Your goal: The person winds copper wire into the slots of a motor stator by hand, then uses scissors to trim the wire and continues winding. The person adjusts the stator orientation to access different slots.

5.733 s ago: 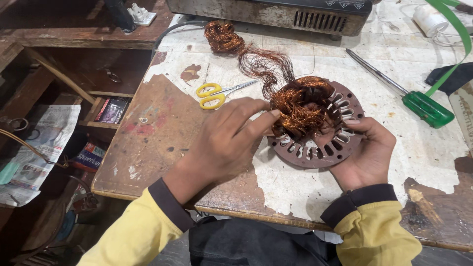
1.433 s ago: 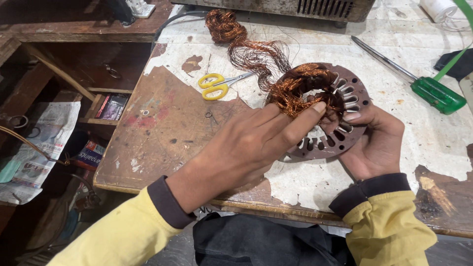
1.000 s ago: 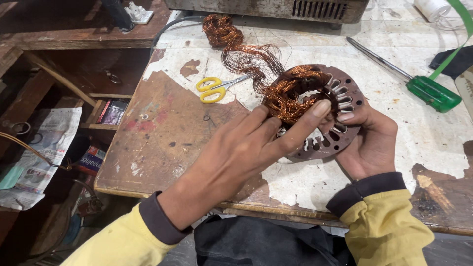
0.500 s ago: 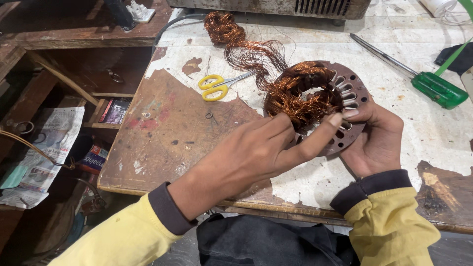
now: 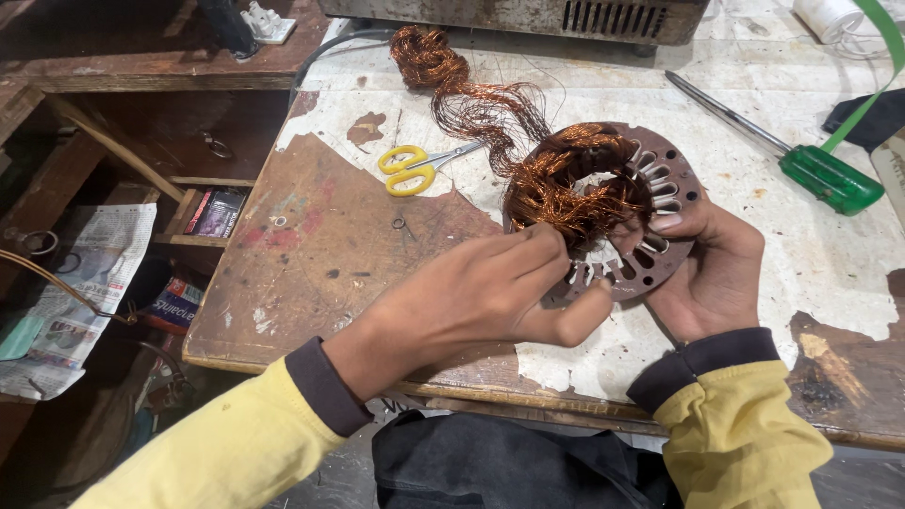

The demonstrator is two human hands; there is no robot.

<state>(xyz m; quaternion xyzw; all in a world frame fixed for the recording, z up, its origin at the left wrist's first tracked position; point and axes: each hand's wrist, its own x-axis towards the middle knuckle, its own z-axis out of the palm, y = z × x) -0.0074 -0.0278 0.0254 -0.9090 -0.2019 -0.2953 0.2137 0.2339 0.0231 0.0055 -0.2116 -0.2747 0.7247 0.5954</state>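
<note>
A round brown metal stator (image 5: 660, 254) with slotted inner teeth is held tilted above the worn workbench (image 5: 320, 273). My right hand (image 5: 707, 269) grips its right rim, thumb over the teeth. Coils of copper wire (image 5: 566, 184) fill its upper left part, and a loose tangle of the same wire (image 5: 452, 85) trails off toward the back. My left hand (image 5: 481, 297) reaches across from the left, fingertips pinching the copper coil at the stator's lower left, thumb under the rim.
Yellow-handled scissors (image 5: 415, 170) lie left of the stator. A green-handled screwdriver (image 5: 801, 160) lies at the right, with a green strap (image 5: 872, 75) beyond it. A grey metal box (image 5: 528, 14) stands at the back. Shelves and newspaper (image 5: 66, 283) lie below left.
My left hand has curled from stretched fingers over the stator to a pinch on the copper coil at its lower left. The stator stays in my right hand.
</note>
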